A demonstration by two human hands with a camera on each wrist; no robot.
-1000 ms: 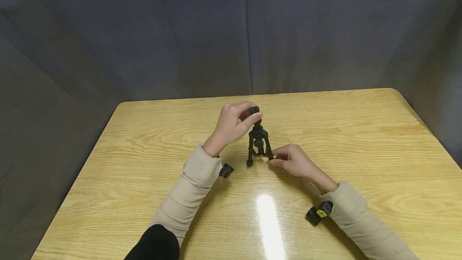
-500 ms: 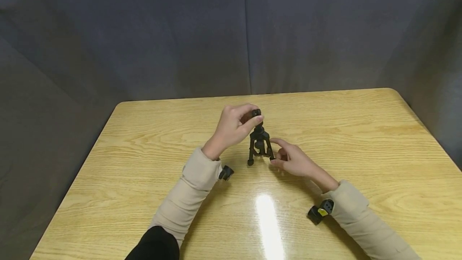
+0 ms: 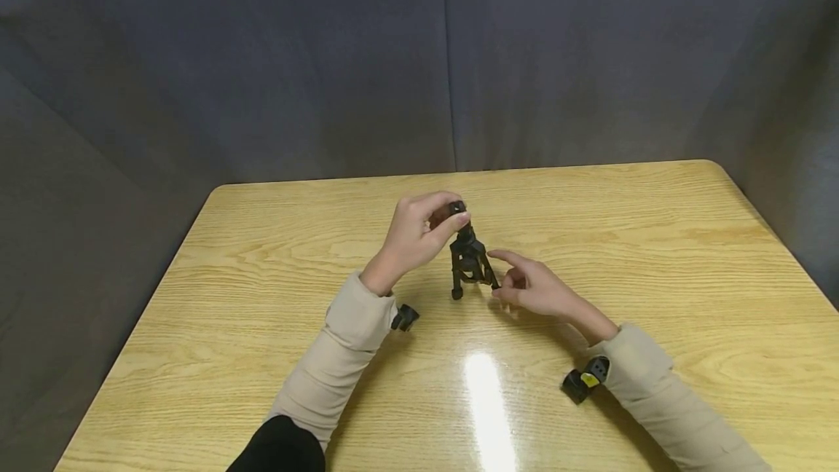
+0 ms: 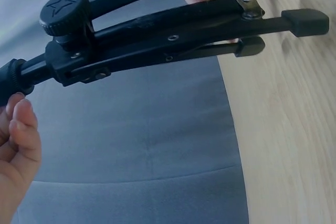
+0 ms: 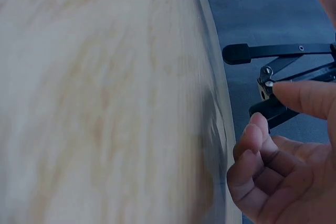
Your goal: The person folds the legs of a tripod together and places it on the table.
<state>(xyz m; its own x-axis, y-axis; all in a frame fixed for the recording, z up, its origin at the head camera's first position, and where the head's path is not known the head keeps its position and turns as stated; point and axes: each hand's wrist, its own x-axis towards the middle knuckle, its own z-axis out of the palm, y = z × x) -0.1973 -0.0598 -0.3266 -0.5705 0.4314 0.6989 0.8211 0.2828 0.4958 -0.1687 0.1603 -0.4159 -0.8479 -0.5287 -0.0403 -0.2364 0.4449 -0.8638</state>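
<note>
A small black tripod (image 3: 467, 252) stands tilted above the wooden table, its legs only slightly spread. My left hand (image 3: 416, 231) grips the tripod's top between thumb and fingers. In the left wrist view, that hand (image 4: 18, 145) is at the tripod's neck, near a round knob (image 4: 65, 11) with a star mark. Down by a leg's foot is my right hand (image 3: 534, 288), its index finger stretched along the leg. The right wrist view shows the thumb (image 5: 304, 98) and curled fingers on either side of a leg's rubber foot (image 5: 269, 107); the index finger is hidden there.
The wooden table (image 3: 275, 297) extends around both hands, with a bright light reflection near the front. A dark cloth (image 3: 328, 64) hangs behind it and at the sides. Both wrists wear small black cameras below beige sleeves (image 3: 347, 341).
The right index finger has lifted from the foot and straightened toward the upper leg. My left hand has shifted slightly left and down, tilting the tripod's top leftward.
</note>
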